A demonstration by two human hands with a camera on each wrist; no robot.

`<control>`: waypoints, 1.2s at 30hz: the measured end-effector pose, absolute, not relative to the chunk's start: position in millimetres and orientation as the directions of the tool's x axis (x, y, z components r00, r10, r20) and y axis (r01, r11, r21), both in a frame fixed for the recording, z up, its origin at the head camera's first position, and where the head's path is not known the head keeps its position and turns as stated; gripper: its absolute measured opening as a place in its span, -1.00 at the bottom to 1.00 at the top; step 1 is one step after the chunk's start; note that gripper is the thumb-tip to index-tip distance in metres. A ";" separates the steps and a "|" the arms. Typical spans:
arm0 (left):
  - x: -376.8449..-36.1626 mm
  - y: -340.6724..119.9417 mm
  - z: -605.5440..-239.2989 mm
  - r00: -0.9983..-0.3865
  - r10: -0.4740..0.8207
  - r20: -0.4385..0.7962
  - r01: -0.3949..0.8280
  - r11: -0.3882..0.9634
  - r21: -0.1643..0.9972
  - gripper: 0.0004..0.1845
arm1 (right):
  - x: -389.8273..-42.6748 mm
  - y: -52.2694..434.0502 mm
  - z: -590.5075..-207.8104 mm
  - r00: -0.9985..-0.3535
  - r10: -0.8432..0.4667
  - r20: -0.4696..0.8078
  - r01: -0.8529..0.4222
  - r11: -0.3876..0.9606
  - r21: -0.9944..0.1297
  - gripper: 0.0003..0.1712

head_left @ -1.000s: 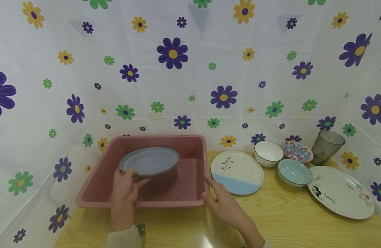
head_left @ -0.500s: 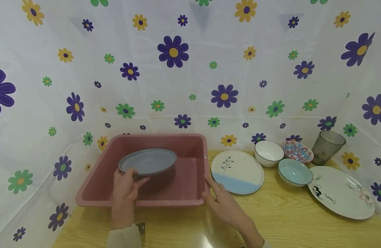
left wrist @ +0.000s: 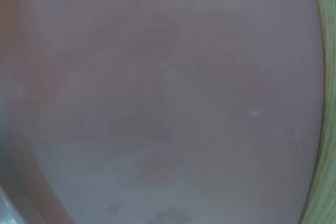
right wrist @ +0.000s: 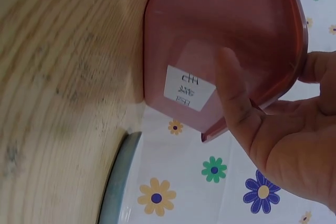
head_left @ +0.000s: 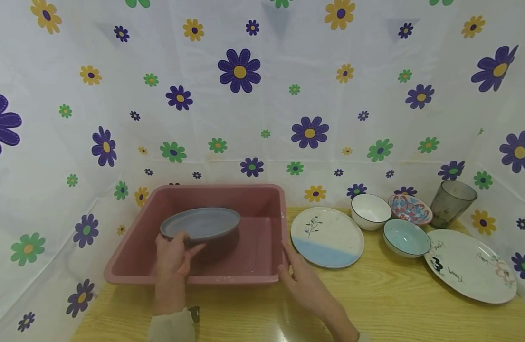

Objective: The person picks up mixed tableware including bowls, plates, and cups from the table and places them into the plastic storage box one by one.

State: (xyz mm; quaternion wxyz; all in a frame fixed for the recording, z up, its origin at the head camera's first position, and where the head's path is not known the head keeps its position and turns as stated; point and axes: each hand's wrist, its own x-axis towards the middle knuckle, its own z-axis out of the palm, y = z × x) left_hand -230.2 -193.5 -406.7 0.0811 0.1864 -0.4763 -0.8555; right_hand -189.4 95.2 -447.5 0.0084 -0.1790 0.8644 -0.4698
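Note:
A grey-blue plate is tilted over the inside of a dusty-pink plastic basin. My left hand pinches its near-left edge, thumb stretched along the near side. At the basin's right front corner, my right hand grips the rim. From the right wrist view, the fingers of that hand span the rim, one lying along the outer wall beside a white label with handwriting. The basin's pink outer wall fills most of the left wrist view, which shows nothing of the plate.
Right of the basin lies a cream-and-blue plate. Beyond it stand a white bowl, a red-patterned bowl, a pale blue bowl and a smoky glass. An oval plate lies far right. A flowered curtain backs the table.
The grey-blue plate has sunk slightly and shifted a little left in my left hand. My right hand keeps its grip on the basin's rim.

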 end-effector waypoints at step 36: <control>-231.9 -190.7 -408.5 -0.907 -0.352 -0.230 -0.068 -0.419 0.906 -0.10 | -187.7 85.0 -452.2 -0.928 -0.284 0.241 -0.357 0.495 -0.792 -0.28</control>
